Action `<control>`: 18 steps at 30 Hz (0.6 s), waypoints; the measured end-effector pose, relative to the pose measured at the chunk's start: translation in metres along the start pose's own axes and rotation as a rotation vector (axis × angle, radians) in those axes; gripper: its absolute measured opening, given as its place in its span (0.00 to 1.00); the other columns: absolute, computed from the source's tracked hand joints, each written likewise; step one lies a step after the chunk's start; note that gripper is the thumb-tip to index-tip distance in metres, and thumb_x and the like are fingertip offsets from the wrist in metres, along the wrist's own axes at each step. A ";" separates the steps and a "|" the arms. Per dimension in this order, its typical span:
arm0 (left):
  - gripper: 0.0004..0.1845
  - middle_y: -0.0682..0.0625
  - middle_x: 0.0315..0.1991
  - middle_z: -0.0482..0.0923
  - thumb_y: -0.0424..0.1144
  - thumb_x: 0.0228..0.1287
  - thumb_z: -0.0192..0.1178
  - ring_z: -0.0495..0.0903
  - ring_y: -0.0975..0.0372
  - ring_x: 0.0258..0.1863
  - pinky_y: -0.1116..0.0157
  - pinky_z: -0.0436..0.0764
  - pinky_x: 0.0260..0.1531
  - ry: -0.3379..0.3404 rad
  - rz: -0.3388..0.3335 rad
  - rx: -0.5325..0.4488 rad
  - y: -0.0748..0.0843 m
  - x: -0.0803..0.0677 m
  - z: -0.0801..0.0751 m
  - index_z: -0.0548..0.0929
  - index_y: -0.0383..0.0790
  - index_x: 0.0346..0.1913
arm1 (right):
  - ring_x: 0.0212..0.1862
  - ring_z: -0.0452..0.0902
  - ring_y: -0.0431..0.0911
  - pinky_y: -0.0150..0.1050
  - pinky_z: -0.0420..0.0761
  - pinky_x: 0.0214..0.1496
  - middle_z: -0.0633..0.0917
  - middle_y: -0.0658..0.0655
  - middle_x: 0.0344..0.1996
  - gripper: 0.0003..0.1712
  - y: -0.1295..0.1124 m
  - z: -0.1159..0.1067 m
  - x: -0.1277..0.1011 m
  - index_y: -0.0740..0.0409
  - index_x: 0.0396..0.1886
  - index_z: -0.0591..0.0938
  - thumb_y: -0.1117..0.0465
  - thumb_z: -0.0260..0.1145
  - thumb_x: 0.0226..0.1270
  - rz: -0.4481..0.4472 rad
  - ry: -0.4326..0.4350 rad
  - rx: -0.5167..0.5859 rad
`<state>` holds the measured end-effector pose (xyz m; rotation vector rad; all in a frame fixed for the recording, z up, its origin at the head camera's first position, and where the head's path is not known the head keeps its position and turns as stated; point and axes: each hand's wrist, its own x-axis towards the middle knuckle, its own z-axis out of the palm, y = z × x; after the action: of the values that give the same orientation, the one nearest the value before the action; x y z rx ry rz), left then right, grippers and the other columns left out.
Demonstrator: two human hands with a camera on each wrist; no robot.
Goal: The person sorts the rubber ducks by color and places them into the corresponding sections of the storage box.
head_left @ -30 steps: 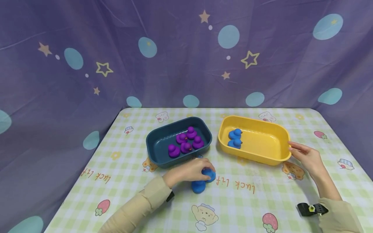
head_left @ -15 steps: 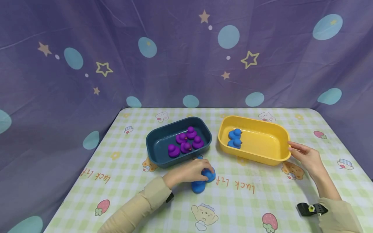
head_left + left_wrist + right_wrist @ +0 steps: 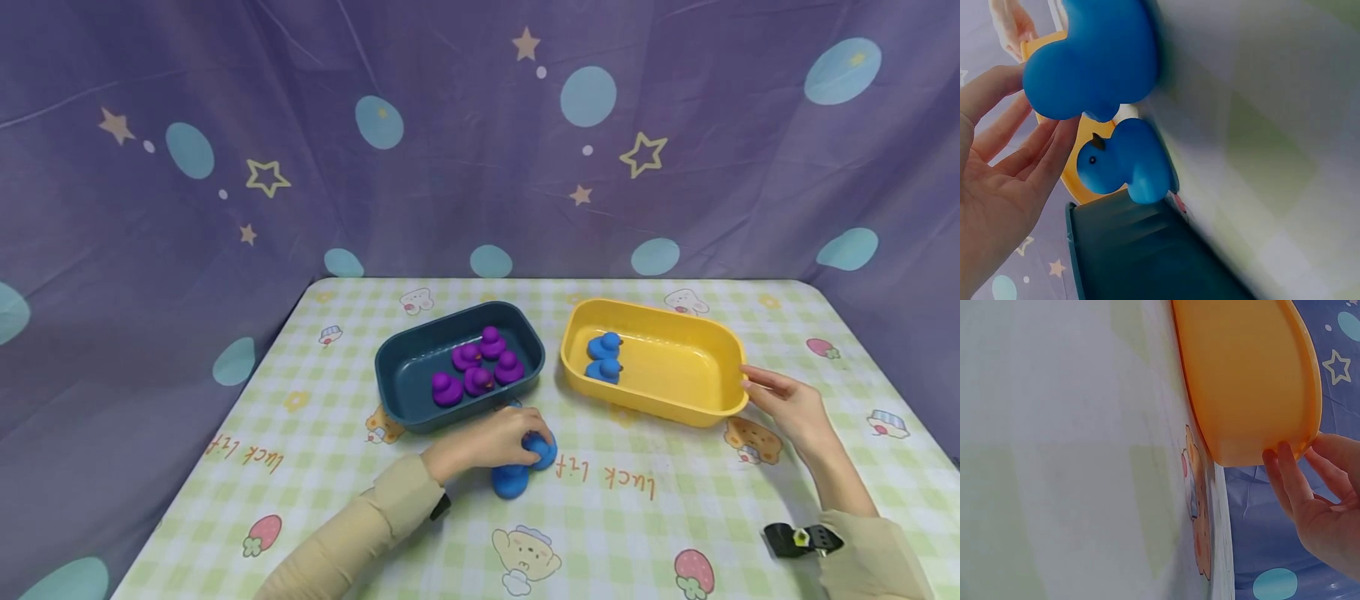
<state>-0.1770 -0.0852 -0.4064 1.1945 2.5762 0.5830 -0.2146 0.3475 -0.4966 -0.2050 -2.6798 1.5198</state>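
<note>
In the head view my left hand (image 3: 495, 439) grips a blue toy duck (image 3: 543, 454) from above, fingers and thumb curled about its head. The duck is at table level, partly hidden by the fingers. Just in front of it sits another blue duck (image 3: 510, 482). A third blue duck (image 3: 1125, 162), mostly hidden behind the hand in the head view, stands near the dark teal tray in the left wrist view. My right hand (image 3: 795, 408) touches the right end of the yellow tray (image 3: 731, 408) with its fingertips, fingers extended.
Two blue ducks (image 3: 604, 358) sit at the left end inside the yellow tray. Several purple ducks (image 3: 480, 381) sit in the dark teal tray (image 3: 397, 404) on the left. A checked cloth (image 3: 600, 542) covers the table; a patterned purple curtain (image 3: 480, 167) hangs behind.
My left hand and the blue duck in its fingers have shifted very slightly to the right. The right hand and both trays stay where they were.
</note>
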 end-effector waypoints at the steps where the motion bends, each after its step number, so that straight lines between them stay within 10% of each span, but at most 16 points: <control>1: 0.11 0.54 0.35 0.75 0.36 0.51 0.63 0.71 0.70 0.31 0.80 0.70 0.33 0.003 0.003 -0.006 0.000 0.001 0.000 0.82 0.42 0.39 | 0.36 0.70 0.21 0.17 0.72 0.35 0.73 0.33 0.41 0.36 0.001 0.000 0.000 0.54 0.59 0.70 0.38 0.56 0.56 0.002 0.001 -0.004; 18: 0.11 0.52 0.35 0.76 0.33 0.51 0.61 0.74 0.68 0.33 0.78 0.73 0.35 0.037 0.032 -0.091 0.007 0.012 -0.016 0.82 0.39 0.40 | 0.37 0.68 0.20 0.16 0.71 0.34 0.72 0.33 0.42 0.36 -0.004 0.000 -0.002 0.54 0.60 0.70 0.38 0.57 0.56 0.003 -0.004 0.003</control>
<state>-0.1859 -0.0754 -0.3894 1.2074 2.5354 0.7271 -0.2131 0.3454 -0.4929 -0.2062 -2.6819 1.5261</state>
